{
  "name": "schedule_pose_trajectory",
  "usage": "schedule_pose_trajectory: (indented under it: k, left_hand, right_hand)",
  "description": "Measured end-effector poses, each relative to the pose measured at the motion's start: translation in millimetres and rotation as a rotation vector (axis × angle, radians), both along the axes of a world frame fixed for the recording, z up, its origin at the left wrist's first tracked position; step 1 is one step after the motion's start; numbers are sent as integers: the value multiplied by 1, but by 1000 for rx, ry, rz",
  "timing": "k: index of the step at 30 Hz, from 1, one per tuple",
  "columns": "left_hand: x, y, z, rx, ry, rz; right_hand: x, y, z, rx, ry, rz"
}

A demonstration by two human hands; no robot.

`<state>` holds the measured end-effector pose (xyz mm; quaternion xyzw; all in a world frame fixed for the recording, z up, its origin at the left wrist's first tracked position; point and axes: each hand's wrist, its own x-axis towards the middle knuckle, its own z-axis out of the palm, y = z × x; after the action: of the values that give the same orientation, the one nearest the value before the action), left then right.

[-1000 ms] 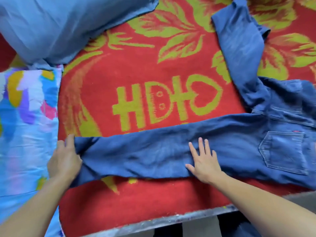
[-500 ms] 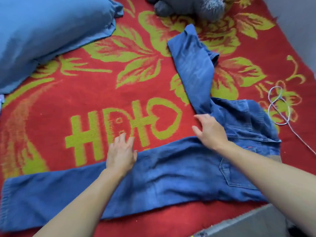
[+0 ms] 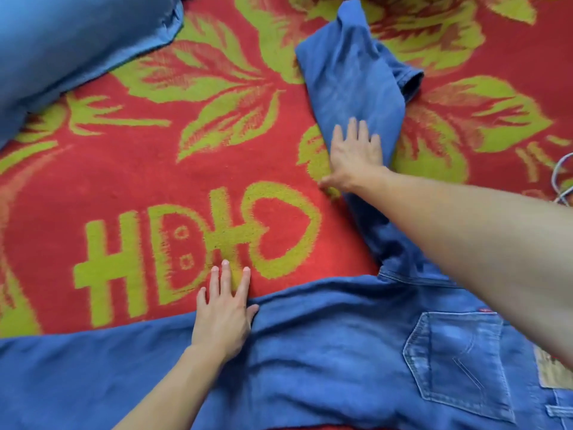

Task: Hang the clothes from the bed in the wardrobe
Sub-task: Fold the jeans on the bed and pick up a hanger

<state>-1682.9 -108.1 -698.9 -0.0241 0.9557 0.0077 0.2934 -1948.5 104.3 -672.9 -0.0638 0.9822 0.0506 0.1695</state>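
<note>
Two flat, straight-fingered hands press blue jeans [image 3: 325, 352] spread on a red-and-green blanket [image 3: 124, 181]: the left hand [image 3: 223, 318] on the near leg's upper edge, the right hand [image 3: 355, 153] on the far leg. The right forearm hides the waistband; the near leg's cuff is cut off at left.

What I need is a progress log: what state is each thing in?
Blue denim jeans: spread, legs apart, far hem folded.
Left hand: flat, fingers straight, on near leg's edge.
Right hand: flat on far leg.
Red patterned blanket: spread under jeans.
Blue pillow: lying top left.
</note>
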Motion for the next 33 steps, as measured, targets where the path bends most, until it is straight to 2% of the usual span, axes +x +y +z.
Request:
schedule_pose_trajectory:
  k: [1, 3, 5, 7, 9, 11, 13, 15, 17, 19, 21, 23, 25, 27, 30, 33]
  left_hand:
    - [-1, 0, 1, 11, -47, 6]
    - [-10, -4, 10, 26, -137, -7]
    - [-17, -10, 22, 68, -204, -6]
    - [-24, -16, 28, 199, -220, 117]
    - [-40, -18, 37, 394, -142, 390]
    - [-66, -21, 54, 669, -70, 922]
    - [-87, -33, 68, 991, -72, 1424]
    - [-97, -47, 73, 1185, -53, 1628]
    - [-104, -53, 75, 1228, -63, 1636]
    - [-116, -44, 72, 1158, -144, 1527]
    - [-132, -23, 69, 1112, -212, 1381]
    - [-147, 5, 60, 1114, -184, 1261]
    - [-155, 32, 49, 1009, -50, 1170]
    - [-158, 41, 45, 810, 147, 1164]
    - [-145, 0, 64, 535, 394, 1060]
    - [-113, -82, 106, 275, 551, 834]
  right_hand:
    - [3, 5, -5, 49, 1, -26]
    - [-1, 20, -1, 20, 95, -44]
    - [-7, 29, 14, -128, 108, -151]
    - [3, 28, 38, -372, 175, -208]
    - [38, 18, 60, -653, 261, -61]
    - [95, 11, 75, -844, 223, 210]
    - [152, 15, 73, -817, 87, 519]
    - [199, 30, 52, -657, -102, 715]
    - [234, 47, 30, -514, -243, 748]
    - [252, 58, 16, -458, -327, 690]
    - [257, 64, 10, -485, -393, 601]
    - [256, 60, 9, -554, -421, 500]
    - [253, 51, 11, -595, -427, 425]
    - [249, 44, 14, -592, -423, 345]
    - [247, 35, 19, -532, -395, 281]
    - [248, 18, 27, -496, -130, 296]
